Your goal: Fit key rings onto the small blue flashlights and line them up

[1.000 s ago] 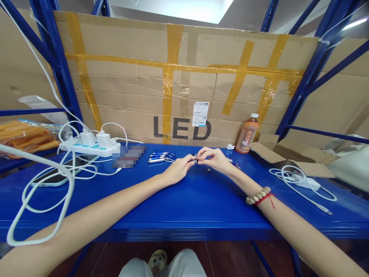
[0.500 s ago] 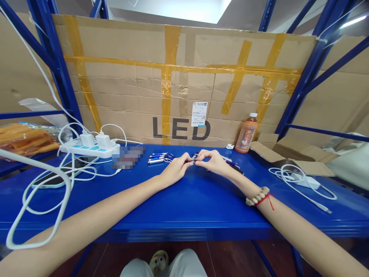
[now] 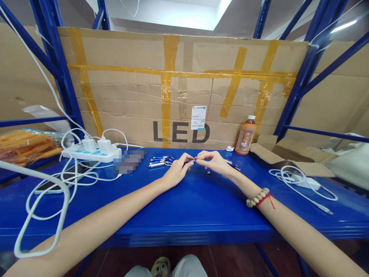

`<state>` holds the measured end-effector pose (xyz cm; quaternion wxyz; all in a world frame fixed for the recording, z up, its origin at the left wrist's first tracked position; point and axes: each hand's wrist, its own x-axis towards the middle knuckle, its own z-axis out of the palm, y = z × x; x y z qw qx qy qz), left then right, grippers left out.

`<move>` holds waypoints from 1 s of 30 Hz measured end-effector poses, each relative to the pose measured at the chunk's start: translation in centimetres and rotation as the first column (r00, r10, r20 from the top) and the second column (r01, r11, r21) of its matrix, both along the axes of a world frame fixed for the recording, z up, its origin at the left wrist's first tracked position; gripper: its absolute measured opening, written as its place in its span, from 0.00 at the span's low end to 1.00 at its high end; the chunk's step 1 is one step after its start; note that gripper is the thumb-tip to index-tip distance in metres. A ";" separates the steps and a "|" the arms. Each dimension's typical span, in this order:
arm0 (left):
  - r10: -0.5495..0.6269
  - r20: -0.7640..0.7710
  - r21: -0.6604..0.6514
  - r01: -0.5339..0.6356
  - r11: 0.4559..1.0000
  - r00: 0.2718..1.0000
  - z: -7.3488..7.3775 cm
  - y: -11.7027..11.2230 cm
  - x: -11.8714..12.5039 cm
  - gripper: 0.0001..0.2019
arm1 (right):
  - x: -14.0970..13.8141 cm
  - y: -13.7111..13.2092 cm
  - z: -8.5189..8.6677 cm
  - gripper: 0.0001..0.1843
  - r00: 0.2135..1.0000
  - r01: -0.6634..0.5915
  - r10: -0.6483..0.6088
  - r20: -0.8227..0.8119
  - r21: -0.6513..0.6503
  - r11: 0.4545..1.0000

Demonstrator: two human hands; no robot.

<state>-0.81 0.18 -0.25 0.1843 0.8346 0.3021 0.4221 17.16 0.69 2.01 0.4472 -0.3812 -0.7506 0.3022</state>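
Above the middle of the blue table, my left hand (image 3: 178,169) is closed on a slim dark purple tube (image 3: 186,163), mostly hidden by the fingers. Fingertips of my right hand (image 3: 212,161) are pinched at the tube's far end, almost touching my left fingers; whatever small part they grip is too small to name. Below my right hand lies a small dark shiny piece (image 3: 208,172). Left of my left hand, several slim blue and silver metal tubes (image 3: 157,164) lie with cord loops. More dark purple tubes (image 3: 235,167) lie partly hidden behind my right hand.
On the left are a power strip (image 3: 96,154) with chargers, a phone (image 3: 52,186) under looped white cables, and a blurred-out item (image 3: 129,161). An orange drink bottle (image 3: 246,135), an open cardboard box (image 3: 268,153) and a coiled white cable (image 3: 308,183) stand right. Cardboard (image 3: 132,96) closes the back.
The view has tilted up slightly. My hands stay together at mid-table, fingers shifted slightly; the purple tube shows more in my left hand. The small dark piece below my right hand is plainer.
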 end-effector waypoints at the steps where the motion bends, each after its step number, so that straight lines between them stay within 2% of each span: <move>1: -0.006 -0.004 0.000 0.006 1.000 1.000 0.0 0.0 0.0 0.07 | 0.1 0.0 -0.1 0.17 1.000 -0.001 0.001 -0.001 -0.020 1.000; 5: -0.040 -0.055 0.046 0.043 0.998 0.998 -0.2 -0.3 -0.1 0.05 | 0.3 0.1 -0.3 0.17 0.999 -0.027 0.029 0.019 -0.107 0.994; 9: -0.053 -0.096 0.107 0.064 0.992 0.994 -0.1 -0.6 -0.2 0.05 | 0.2 -0.2 -0.5 0.17 0.999 -0.036 0.039 0.022 -0.138 0.990; 14: -0.059 -0.092 0.145 0.072 0.987 0.994 0.0 -0.5 -0.2 0.11 | -0.7 -0.9 -0.3 0.20 0.999 0.044 -0.045 0.000 -0.220 0.974; 17: -0.021 -0.076 0.132 0.031 0.991 0.997 -0.1 -0.2 -0.1 0.11 | -1.1 -0.7 -0.2 0.21 0.994 0.107 -0.106 0.017 -0.245 0.964; 19: 0.023 -0.062 0.107 -0.017 0.994 0.998 -0.1 0.0 0.0 0.12 | -1.0 -0.3 -0.2 0.20 0.990 0.136 -0.129 0.052 -0.168 0.976; 21: 0.046 -0.050 0.081 -0.042 0.996 0.998 0.0 0.2 0.0 0.11 | -0.7 0.1 -0.2 0.19 0.987 0.151 -0.150 0.057 -0.011 0.989; 24: 0.031 -0.049 0.031 -0.029 0.999 0.998 0.1 0.4 0.0 0.11 | -0.1 0.4 0.0 0.18 0.993 0.098 -0.111 0.046 0.224 0.970; 27: -0.021 -0.073 -0.029 0.019 0.999 0.997 0.2 0.4 0.0 0.11 | 0.3 0.3 0.3 0.15 0.993 0.009 -0.048 0.109 0.330 0.944; 30: -0.060 -0.079 -0.079 0.054 0.995 0.995 0.2 0.4 0.0 0.12 | 0.4 0.1 0.4 0.13 0.988 -0.020 -0.038 0.147 0.371 0.928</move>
